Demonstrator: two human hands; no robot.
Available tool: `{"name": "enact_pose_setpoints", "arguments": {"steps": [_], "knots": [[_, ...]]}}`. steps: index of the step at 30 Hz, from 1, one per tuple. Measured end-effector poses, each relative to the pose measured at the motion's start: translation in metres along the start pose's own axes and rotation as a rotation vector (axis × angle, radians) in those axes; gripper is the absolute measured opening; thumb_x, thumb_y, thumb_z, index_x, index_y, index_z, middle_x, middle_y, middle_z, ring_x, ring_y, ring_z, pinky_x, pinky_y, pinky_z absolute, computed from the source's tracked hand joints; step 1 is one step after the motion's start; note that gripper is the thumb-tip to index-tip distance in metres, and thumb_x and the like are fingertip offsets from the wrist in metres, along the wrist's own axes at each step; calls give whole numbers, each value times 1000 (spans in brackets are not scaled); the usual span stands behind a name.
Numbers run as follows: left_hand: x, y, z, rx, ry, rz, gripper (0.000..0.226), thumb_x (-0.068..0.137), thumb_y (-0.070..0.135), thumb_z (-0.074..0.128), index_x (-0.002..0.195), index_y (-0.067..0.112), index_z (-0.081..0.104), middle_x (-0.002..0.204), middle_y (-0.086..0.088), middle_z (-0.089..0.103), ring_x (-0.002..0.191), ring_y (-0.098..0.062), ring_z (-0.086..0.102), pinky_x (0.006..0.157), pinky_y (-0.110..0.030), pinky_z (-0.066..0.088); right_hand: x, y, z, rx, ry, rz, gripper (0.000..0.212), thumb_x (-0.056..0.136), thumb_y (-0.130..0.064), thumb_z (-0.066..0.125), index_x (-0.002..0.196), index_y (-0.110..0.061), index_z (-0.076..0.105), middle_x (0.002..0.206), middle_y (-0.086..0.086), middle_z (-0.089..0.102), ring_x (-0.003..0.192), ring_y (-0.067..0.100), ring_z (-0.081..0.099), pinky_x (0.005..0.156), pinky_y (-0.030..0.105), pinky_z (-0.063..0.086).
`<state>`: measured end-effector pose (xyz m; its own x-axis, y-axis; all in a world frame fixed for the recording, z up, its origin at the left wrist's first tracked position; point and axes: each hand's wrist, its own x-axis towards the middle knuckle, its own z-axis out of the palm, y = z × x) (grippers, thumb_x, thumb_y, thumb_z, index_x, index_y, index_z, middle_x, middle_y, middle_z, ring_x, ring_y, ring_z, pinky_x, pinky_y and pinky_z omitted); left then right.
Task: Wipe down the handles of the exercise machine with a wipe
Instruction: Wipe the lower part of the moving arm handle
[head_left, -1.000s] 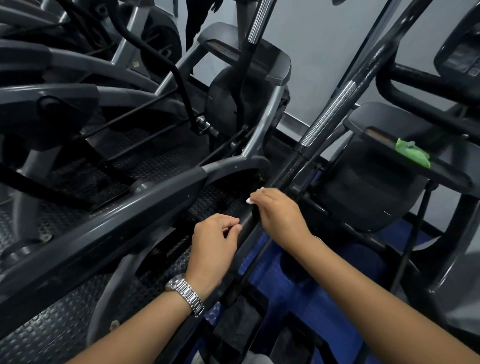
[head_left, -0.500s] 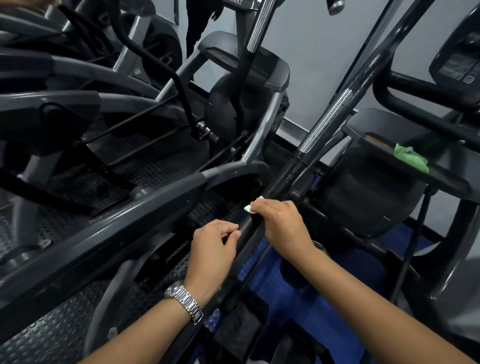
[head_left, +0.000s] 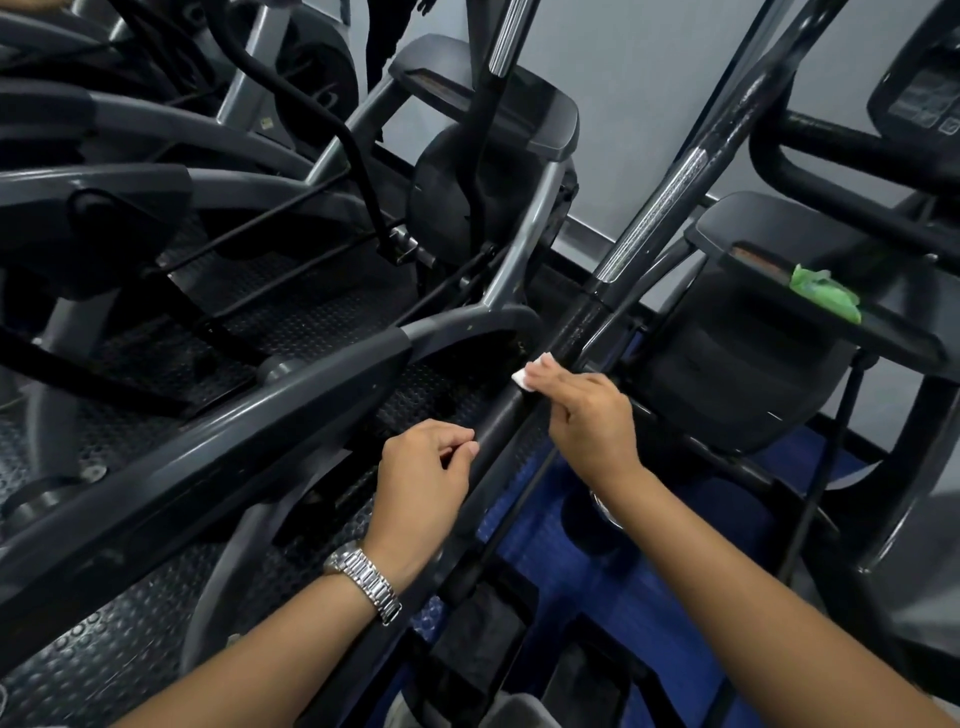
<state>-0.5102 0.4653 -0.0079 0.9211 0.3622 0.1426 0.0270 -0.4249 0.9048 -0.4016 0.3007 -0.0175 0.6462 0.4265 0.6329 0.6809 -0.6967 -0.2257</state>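
Observation:
A long black handle bar (head_left: 576, 332) of the exercise machine runs diagonally from lower centre to upper right, with a silver sensor strip (head_left: 652, 213) higher up. My right hand (head_left: 589, 421) curls over the bar and holds a small white wipe (head_left: 527, 375) against it; only the wipe's corner shows past my fingers. My left hand (head_left: 423, 480), with a metal watch on the wrist, sits lower on the same bar, fingers curled round its left side.
A green cloth (head_left: 823, 299) lies on the dark tray (head_left: 779, 244) of the machine at right. Other grey machines (head_left: 208, 395) crowd the left. Black studded matting (head_left: 104, 639) and blue flooring (head_left: 561, 551) lie below. A grey wall is behind.
My right hand has slid the wipe a little way up the handle bar. My left hand has stayed where it was on the bar.

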Motion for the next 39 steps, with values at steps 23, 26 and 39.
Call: {"name": "enact_pose_setpoints", "arguments": {"steps": [23, 26, 39], "knots": [[-1, 1, -1, 39, -11, -21, 13, 84, 15, 68, 95, 11, 75, 93, 5, 71, 82, -2, 64, 76, -3, 45, -26, -38, 21, 365, 234, 464, 26, 87, 2, 64, 110, -9, 71, 109, 6, 71, 102, 15, 68, 94, 31, 52], [-2, 1, -2, 40, -12, -24, 14, 85, 16, 68, 96, 12, 75, 93, 6, 71, 83, 0, 64, 75, 0, 43, -34, -55, 19, 536, 214, 656, 22, 88, -6, 66, 108, -14, 71, 110, 1, 70, 107, 4, 64, 99, 28, 49], [-1, -1, -1, 22, -14, -29, 11, 84, 14, 68, 92, 13, 75, 90, 10, 69, 81, 4, 63, 74, -1, 44, -9, -51, 16, 740, 502, 1008, 20, 80, -8, 75, 100, -8, 75, 94, 1, 75, 95, 8, 69, 87, 21, 53]]}}
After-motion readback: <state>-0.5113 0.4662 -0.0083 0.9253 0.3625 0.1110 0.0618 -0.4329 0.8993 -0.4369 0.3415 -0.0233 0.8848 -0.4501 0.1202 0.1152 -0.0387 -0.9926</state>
